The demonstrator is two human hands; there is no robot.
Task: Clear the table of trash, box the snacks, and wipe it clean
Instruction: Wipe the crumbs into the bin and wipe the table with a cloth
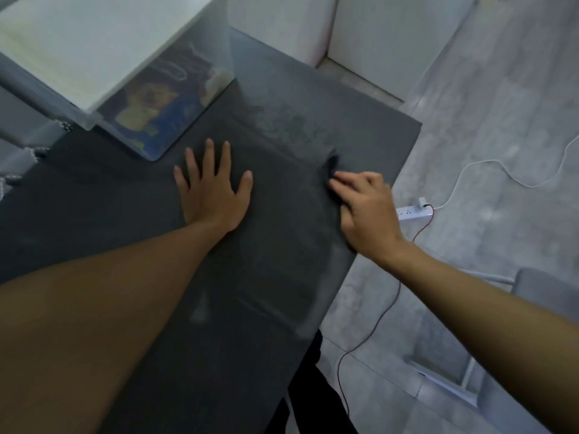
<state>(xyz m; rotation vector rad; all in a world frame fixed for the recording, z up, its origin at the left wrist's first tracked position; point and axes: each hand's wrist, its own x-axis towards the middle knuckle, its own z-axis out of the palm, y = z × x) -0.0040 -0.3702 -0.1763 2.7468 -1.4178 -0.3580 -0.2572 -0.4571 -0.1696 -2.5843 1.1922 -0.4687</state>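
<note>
The table (125, 198) is a dark grey slab running away from us in the head view, its right edge and far right corner standing over a pale floor (501, 120). Near its far left corner we see a clear plastic box (150, 111) with a white lid (78, 48); colourful snack packets show blurred through its side wall, and we cannot read them. Our left hand (213, 189) lies flat on the tabletop near the middle, palm down, fingers spread wide and gripping nothing, just short of the box and apart from it. Our right hand (366, 211) sits close to the right edge, fingers curled and pressing down on a dark cloth (332, 166), which shows only as a small blurred dark fold past the fingertips; most of it is hidden under the hand. Between the cloth and the far right corner, the tabletop carries a mottled, streaky patch (291, 123). Beyond the right edge, on the floor, lies a white power strip (413, 213) with a white cable (501, 170) and a thin red wire (369, 333) trailing from it. A grey chair (517, 339) stands at the lower right, well apart from the table.
</note>
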